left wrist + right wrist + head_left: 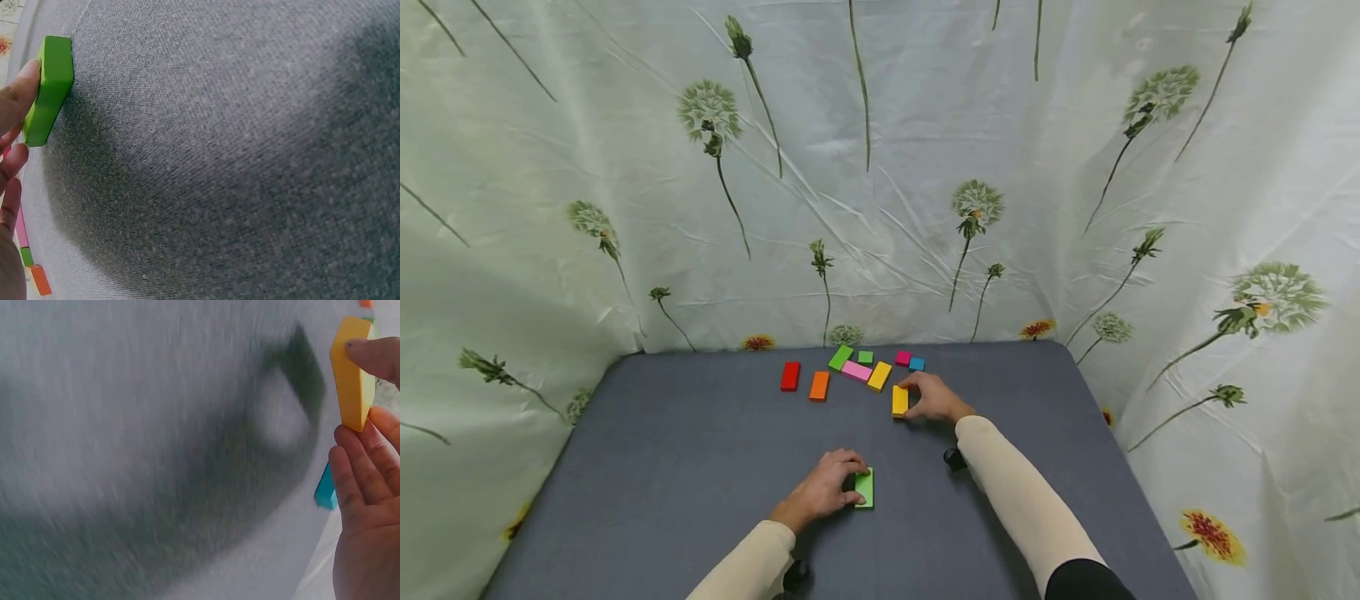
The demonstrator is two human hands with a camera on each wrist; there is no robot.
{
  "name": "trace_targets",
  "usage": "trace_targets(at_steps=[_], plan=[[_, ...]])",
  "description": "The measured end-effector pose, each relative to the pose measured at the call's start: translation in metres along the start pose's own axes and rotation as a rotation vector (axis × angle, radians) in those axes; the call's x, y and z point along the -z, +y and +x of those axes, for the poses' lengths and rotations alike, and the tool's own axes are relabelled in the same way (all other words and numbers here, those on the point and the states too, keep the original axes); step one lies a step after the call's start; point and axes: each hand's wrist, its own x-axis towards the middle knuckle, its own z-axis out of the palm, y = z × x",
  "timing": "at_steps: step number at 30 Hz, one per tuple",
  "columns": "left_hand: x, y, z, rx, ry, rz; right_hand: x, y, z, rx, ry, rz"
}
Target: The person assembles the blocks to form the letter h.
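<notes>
At the grey cloth-covered table (662,467), pinching one green rectangular block (866,492) in left hand (826,486), one yellow rectangular block (899,402) farther off in right hand (936,398), near eight other coloured blocks (857,372).

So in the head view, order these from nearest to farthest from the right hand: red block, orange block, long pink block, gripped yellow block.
1. Yellow block: gripped by the right hand.
2. Long pink block: left of that hand.
3. Orange block: farther left.
4. Red block: leftmost of the blocks.
</notes>
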Motion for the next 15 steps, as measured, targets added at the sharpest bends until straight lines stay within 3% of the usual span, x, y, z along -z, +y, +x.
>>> trace_targets(at_steps=[6,15], plan=[[0.0,0.0,0.002,0.046,-0.032,-0.011,-0.012,-0.012,-0.009,0.077,-0.008,0.028],[0.002,0.0,0.001,0.059,-0.06,-0.008,-0.038,-0.023,-0.016,0.139,-0.038,0.003]])
